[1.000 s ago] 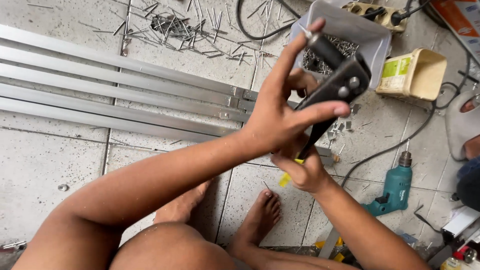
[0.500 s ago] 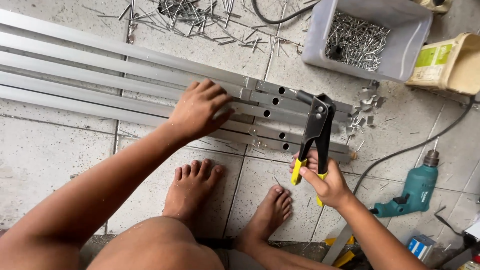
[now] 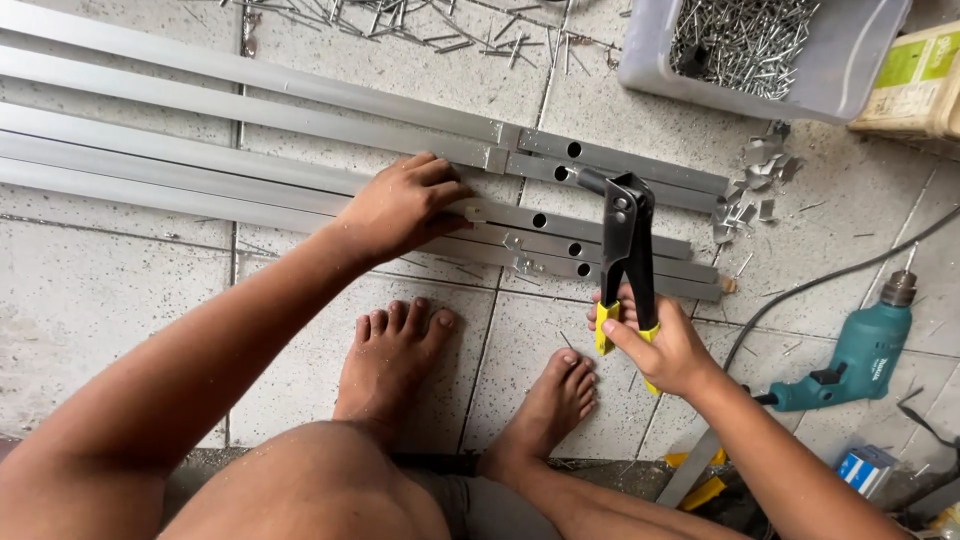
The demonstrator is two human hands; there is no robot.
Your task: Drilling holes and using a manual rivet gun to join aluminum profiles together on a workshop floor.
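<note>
Right hand (image 3: 665,345) is closed around the yellow-tipped handles of the black rivet gun (image 3: 625,250), its nose set on the aluminium rails (image 3: 250,165) lying on the tiled floor (image 3: 90,290). Left hand (image 3: 405,205), at ten o'clock from it, presses fingers-bent on the rails. Rivet bin (image 3: 850,60) at one o'clock; teal drill (image 3: 850,355) at three.

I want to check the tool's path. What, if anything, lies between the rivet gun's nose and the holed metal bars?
Nothing visible does. The rivet gun, held by the right hand, has its nose at a hole in the metal bars. The left hand presses them off to the side.
</note>
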